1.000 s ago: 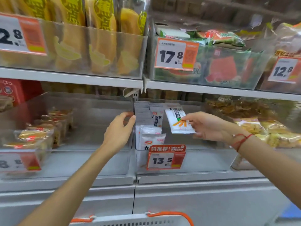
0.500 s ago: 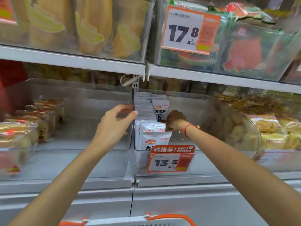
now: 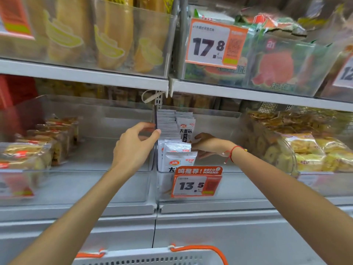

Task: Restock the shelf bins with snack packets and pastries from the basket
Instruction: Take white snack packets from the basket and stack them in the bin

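Right now your right hand (image 3: 205,145) pinches an upright white packet (image 3: 186,131) inside the clear bin (image 3: 219,186); the packet row lies at its nine o'clock. Your left hand (image 3: 133,148) grips the bin's wall.

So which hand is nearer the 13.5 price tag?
Right. The right hand is inside the bin beside the white packets, just above the 13.5 tag. The left hand holds the bin's left wall, further up and left.

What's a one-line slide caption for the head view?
Left hand grips the clear bin's wall while the right hand reaches in beside the white snack packets.
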The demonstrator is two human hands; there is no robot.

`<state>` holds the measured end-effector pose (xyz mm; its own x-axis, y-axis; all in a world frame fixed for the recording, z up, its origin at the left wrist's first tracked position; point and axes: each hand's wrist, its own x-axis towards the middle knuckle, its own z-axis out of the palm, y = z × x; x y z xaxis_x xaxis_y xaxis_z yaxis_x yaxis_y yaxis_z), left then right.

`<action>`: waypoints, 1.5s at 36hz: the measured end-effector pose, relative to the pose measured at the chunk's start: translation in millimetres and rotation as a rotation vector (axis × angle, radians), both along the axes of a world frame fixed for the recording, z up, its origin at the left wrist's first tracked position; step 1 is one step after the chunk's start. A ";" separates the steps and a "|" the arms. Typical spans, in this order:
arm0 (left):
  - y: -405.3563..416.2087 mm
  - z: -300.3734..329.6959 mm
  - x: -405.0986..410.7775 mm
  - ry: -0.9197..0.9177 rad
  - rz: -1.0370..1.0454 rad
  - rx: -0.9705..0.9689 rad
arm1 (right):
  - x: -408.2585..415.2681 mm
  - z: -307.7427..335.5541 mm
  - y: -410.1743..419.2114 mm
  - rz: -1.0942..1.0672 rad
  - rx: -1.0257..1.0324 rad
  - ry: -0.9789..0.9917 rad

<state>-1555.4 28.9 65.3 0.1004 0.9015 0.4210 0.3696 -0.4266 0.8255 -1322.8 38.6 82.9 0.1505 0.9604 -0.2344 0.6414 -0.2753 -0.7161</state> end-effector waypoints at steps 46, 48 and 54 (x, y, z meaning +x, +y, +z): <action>-154.0 -319.8 -47.8 0.759 -0.552 -0.936 | -90.8 -303.6 -181.4 0.880 -0.111 -0.653; -149.9 -319.1 -46.6 0.695 -0.570 -0.981 | -92.5 -303.6 -180.2 0.924 -0.075 -0.629; -152.4 -327.6 -46.8 0.659 -0.490 -0.952 | -97.6 -305.0 -172.0 1.031 -0.264 -0.596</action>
